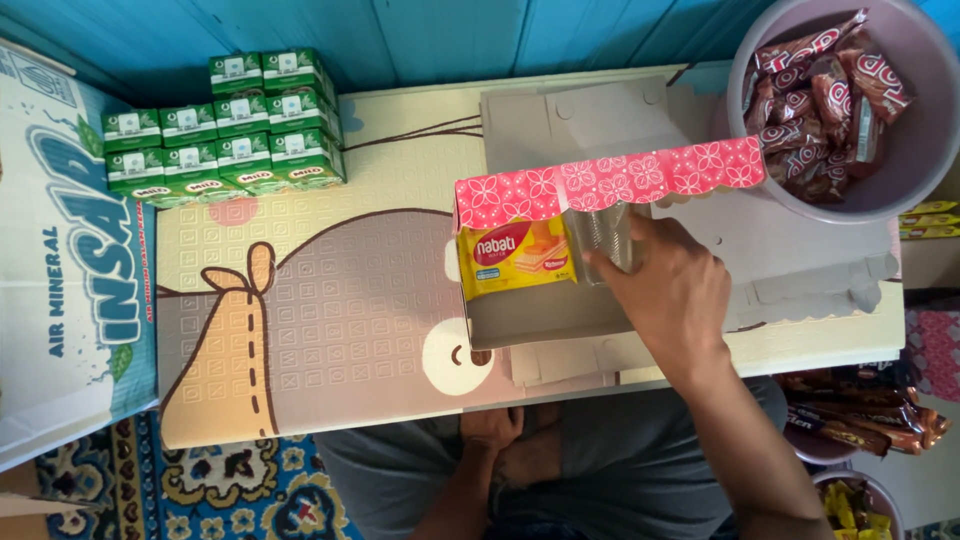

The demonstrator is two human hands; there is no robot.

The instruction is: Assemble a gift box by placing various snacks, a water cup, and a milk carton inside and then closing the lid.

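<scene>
From the head camera, the right hand (pixel 672 290) reaches into an open cardboard box (pixel 540 318) with a pink patterned lid edge, which sits on a low bench (pixel 330 330) covered by a cartoon-printed mat. Its grip is closed around a clear plastic cup (pixel 604 240), fingers wrapped about the cup's side, and the cup stands upright inside the box, just beside a yellow wafer packet (pixel 515 258) that leans against the back wall.

The left hand (pixel 492 428) rests low near the lap, below the bench edge; its fingers look loosely curled and hold nothing that shows.

The cup looks light, thin-walled and easily crushed, probably smooth enough to slip, so a gentle hold around its middle or just under the rim would suit it best.

At the far left of the bench stands a block of green drink cartons (pixel 225 125). At the upper right, a pale tub (pixel 900 190) holds red-wrapped snack packets (pixel 822 95). Flat box blanks (pixel 790 270) lie under the box.
</scene>
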